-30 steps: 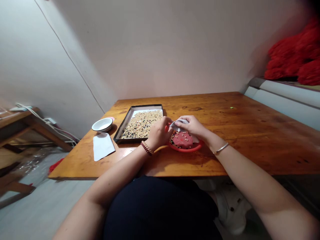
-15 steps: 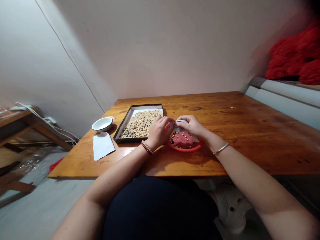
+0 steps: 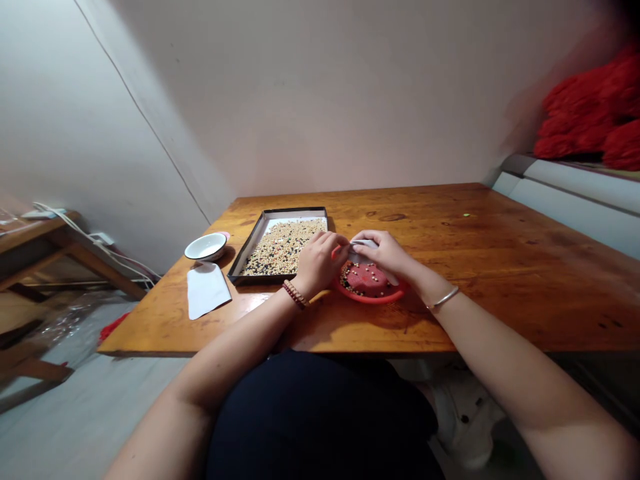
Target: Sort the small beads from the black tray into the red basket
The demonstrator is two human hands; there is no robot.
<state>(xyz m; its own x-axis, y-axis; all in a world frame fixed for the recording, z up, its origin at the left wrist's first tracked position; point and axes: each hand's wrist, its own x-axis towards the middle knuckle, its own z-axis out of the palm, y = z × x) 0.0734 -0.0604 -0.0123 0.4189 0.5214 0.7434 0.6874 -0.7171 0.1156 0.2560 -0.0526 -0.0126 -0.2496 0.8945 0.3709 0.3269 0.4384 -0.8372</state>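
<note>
Above a red plastic basket (image 3: 373, 300), both my hands meet at a piece of white paper (image 3: 361, 258). My right hand (image 3: 383, 252) is closed around the paper, with the thumb on the near side. My left hand (image 3: 321, 260) is closed too, its fingertips pinched at the paper's left edge. Whether anything small sits between the fingertips is hidden. Mixed beans (image 3: 351, 283), pale and dark, lie scattered in the basket. Just left of my left hand is a black-edged tray (image 3: 243, 261), spread with pale and black beans (image 3: 287, 245).
A white enamel bowl (image 3: 205, 247) with a dark rim stands near the left table edge. In front of it lies white paper (image 3: 207, 291). The wooden table (image 3: 500, 267) meets a wall at the back. Red bundles (image 3: 590, 107) are piled at the far right.
My hands stay over the basket and the fingers shift slightly around the white paper. The whole view has moved very slightly. The tray and bowl rest where they were.
</note>
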